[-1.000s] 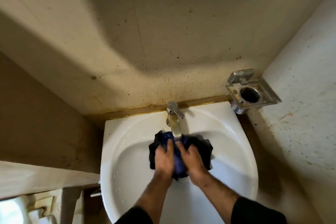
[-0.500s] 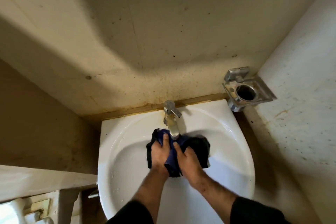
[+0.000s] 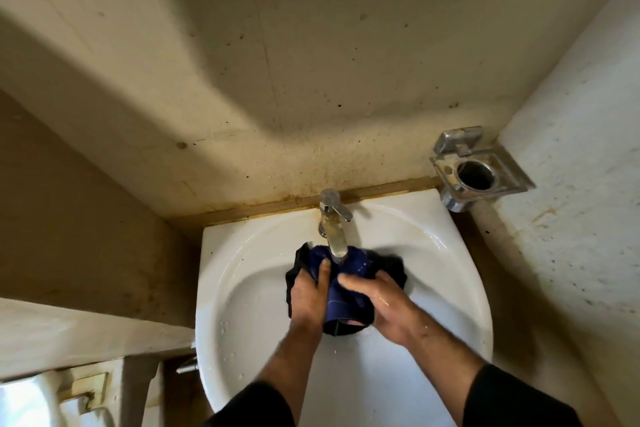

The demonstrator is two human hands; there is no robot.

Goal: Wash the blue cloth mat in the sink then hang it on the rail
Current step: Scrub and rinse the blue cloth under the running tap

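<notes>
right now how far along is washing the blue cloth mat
Done: the bunched blue cloth mat is in the white ceramic sink under the steel tap. In hand: left hand and right hand grip it, wet. Left: hanging it; no rail is visible.

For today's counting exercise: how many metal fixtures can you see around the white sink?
2: the steel tap on the sink's back rim, and the square steel holder on the right wall. Others may be hidden.

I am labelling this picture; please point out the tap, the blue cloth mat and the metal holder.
tap [image 3: 336,240]: head view, spout.
blue cloth mat [image 3: 356,263]: head view, top fold.
metal holder [image 3: 509,174]: head view, right frame edge.
</notes>
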